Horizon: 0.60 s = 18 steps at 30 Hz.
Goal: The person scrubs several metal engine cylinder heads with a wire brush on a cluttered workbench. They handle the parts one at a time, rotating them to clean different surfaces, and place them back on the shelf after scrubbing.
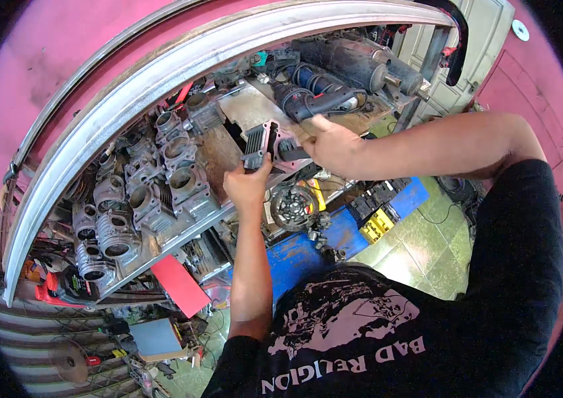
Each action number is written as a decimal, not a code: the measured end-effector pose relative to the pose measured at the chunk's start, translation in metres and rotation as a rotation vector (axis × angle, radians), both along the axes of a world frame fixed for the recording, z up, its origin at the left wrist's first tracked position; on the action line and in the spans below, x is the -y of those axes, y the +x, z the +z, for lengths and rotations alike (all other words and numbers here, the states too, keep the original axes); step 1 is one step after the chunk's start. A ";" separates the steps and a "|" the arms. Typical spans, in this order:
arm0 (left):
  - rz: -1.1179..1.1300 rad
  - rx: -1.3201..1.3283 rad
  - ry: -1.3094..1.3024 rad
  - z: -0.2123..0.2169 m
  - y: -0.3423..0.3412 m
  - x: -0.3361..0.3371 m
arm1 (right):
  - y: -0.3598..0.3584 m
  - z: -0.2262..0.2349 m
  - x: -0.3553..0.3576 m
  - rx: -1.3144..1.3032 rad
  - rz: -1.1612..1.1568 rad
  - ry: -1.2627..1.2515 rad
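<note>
My left hand grips a finned metal engine cylinder by its near edge, thumb up along its flat face. The cylinder is held tilted over the bench, its flat face turned toward my right hand. Closed fingers of my right hand are at the cylinder's bore, with the thumb raised; they are partly hidden and blurred. Between this hand and the bore is a dark grey piece, whose kind I cannot make out.
Several engine cylinders stand in rows on the bench at left. A corded power tool and large metal canisters lie at the back. A round slotted disc, a red panel and a blue surface are nearer me.
</note>
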State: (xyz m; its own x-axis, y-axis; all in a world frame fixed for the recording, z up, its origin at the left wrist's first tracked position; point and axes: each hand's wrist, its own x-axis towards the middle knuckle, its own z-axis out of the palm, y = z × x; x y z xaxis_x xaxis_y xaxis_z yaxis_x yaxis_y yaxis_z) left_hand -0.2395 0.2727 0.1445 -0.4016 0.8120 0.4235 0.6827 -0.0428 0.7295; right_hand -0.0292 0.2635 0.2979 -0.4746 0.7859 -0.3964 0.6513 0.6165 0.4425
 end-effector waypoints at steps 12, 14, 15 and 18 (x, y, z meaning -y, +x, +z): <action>-0.154 0.162 0.014 0.003 0.001 -0.008 | 0.044 -0.039 -0.026 -1.085 -0.844 -0.968; -0.202 0.231 -0.031 0.001 -0.001 -0.005 | 0.026 -0.017 -0.017 -0.946 -0.767 -0.795; -0.202 0.227 -0.043 -0.006 -0.002 -0.008 | 0.014 0.000 -0.011 -0.762 -0.678 -0.597; -0.213 0.237 0.065 -0.022 0.006 -0.003 | 0.011 0.003 -0.005 -0.293 -0.297 -0.207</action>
